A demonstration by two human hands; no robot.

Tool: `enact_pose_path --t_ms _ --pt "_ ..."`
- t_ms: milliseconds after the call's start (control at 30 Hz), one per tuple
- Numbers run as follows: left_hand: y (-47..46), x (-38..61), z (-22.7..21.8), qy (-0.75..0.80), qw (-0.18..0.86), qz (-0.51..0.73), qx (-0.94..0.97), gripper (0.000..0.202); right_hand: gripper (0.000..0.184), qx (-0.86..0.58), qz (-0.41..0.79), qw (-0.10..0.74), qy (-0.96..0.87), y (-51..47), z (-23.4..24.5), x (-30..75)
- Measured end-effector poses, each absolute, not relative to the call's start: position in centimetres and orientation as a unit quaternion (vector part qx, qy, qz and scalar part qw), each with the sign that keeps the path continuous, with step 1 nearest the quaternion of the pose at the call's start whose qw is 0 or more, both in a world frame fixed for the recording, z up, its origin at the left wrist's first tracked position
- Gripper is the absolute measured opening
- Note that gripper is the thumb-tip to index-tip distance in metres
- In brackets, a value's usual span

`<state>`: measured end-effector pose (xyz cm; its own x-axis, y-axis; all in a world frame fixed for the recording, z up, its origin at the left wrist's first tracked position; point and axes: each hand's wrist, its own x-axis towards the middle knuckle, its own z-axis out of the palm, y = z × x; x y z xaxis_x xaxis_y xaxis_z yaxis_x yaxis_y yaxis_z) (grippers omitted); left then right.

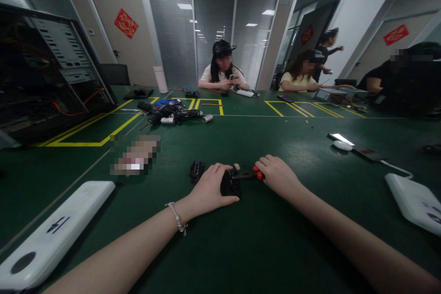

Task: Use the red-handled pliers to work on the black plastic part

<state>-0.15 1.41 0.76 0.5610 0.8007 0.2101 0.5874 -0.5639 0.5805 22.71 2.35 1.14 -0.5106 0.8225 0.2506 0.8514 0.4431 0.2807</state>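
Observation:
My left hand (pixel 209 188) is closed around a small black part (pixel 230 184) that rests on the green table (pixel 262 239). My right hand (pixel 277 175) grips a screwdriver with a red and black handle (pixel 251 175), its tip pointing left into the black part. A second small black piece (pixel 196 170) lies just left of my left hand. A bracelet sits on my left wrist.
White flat devices lie at the near left (pixel 51 234) and the right (pixel 415 200). A phone (pixel 356 145) and a white mouse (pixel 343 145) are at the right. Tools (pixel 172 113) are piled mid-table, an open computer case (pixel 48 69) stands left. Other people sit at the far side.

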Motion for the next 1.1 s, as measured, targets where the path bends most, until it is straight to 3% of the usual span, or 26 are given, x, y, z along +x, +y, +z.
enact_pose_path --t_ms 1100 --pt "1.77 -0.12 0.39 0.398 0.224 0.246 0.855 0.061 0.023 -0.491 -0.190 0.047 -0.849 2.37 0.92 22.60"
